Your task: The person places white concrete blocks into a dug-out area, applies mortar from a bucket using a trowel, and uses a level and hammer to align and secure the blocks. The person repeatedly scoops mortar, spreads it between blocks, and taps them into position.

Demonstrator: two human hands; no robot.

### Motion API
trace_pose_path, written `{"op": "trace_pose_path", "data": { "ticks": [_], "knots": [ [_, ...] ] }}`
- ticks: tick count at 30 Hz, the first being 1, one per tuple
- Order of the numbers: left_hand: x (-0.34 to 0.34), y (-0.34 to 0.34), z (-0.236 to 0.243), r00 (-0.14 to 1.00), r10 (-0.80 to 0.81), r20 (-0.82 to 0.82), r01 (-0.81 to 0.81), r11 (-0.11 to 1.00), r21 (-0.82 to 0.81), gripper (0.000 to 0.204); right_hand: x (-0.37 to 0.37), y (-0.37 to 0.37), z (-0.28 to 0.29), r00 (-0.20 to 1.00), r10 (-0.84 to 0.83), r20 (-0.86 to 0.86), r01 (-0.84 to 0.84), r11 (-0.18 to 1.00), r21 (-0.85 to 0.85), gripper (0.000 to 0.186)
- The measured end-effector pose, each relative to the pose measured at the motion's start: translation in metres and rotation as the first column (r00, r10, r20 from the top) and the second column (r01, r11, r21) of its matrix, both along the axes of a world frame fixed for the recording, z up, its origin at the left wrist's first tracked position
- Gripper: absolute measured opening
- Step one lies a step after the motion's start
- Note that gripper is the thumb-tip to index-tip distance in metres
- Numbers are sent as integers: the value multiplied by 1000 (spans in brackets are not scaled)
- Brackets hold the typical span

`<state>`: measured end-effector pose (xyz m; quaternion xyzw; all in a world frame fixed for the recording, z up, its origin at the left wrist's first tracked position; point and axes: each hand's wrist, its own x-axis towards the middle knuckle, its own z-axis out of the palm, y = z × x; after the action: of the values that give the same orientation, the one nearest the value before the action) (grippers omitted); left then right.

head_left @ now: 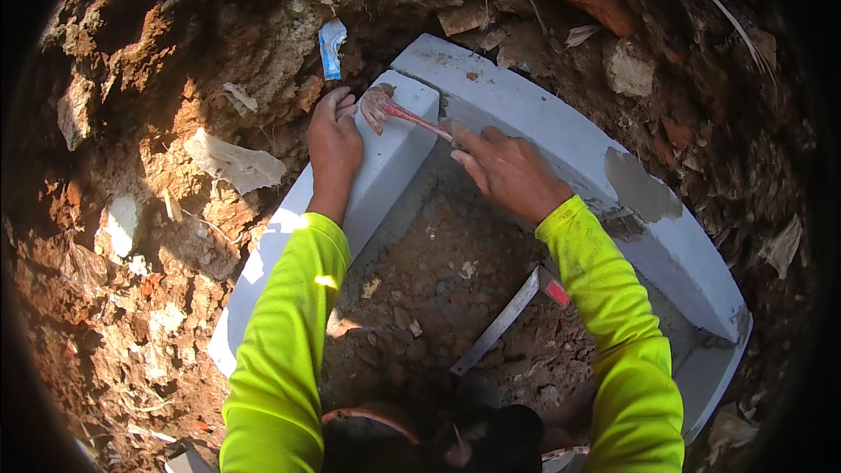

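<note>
My right hand [512, 166] grips the handle of a mud-smeared hammer [412, 116] with a red shaft. Its head lies at the top face of a pale grey block [394, 144], near that block's far end. On the outer side of the same block rests my left hand [335, 144], its fingers stretched along the edge and holding nothing. A second pale grey block [526, 101] meets the first at a corner, with a narrow joint between them. Wet grey mortar [639, 184] is smeared over part of the wall to the right.
A try square [504, 324] with a red-marked stock lies on the dirt floor between the walls. Rough earth [131, 166] rises around the blocks, with a blue-and-white wrapper [332, 48] stuck in it. A curved rim [372, 416] shows near my body.
</note>
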<state>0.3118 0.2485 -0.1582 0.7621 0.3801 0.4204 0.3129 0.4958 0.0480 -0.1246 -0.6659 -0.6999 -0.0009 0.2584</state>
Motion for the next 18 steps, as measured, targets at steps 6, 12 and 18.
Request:
{"op": "trace_pose_path", "data": {
  "ticks": [6, 12, 18],
  "knots": [
    [-36, -53, 20, 809, -18, -588, 233, 927, 294, 79, -1, -2, -5, 1000, 0, -2, 0, 1000, 2, 37],
    [-34, -55, 20, 767, 1, -642, 195, 952, 234, 86, -1, 8, -5, 998, -15, 62, 17, 1000, -23, 39],
    [-37, -51, 15, 785, -15, -619, 211, 946, 245, 85, 10, 22, -2, 996, -37, 85, 42, 997, -66, 38]
  ]
}}
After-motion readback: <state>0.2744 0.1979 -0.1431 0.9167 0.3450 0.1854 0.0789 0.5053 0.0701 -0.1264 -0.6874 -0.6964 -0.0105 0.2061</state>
